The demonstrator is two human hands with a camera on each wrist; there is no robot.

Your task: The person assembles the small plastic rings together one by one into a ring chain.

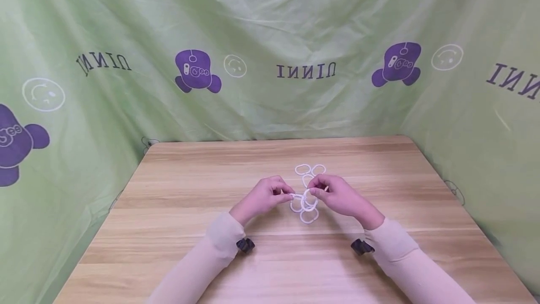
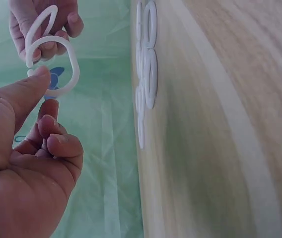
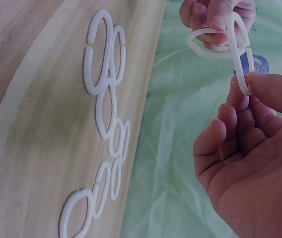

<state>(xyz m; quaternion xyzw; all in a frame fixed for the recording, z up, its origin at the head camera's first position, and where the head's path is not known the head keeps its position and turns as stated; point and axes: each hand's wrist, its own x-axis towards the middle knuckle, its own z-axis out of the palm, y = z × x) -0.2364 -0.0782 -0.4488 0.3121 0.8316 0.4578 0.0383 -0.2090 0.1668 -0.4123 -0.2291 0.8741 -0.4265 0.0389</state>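
Note:
My left hand pinches a white oval plastic link between thumb and index finger. A second white link is pinched by the thumb and index finger of my right hand. Both links have a small gap in the loop, which shows near the fingers. Held up above the table, the two links cross each other in both wrist views. Below and beyond the hands, several more white links lie flat on the wood in a loose cluster, some overlapping.
The wood-grained table extends on all sides of the hands. Green printed curtains hang behind it and at both sides. Small black devices sit at both wrists, and thin cables show by the table's edges.

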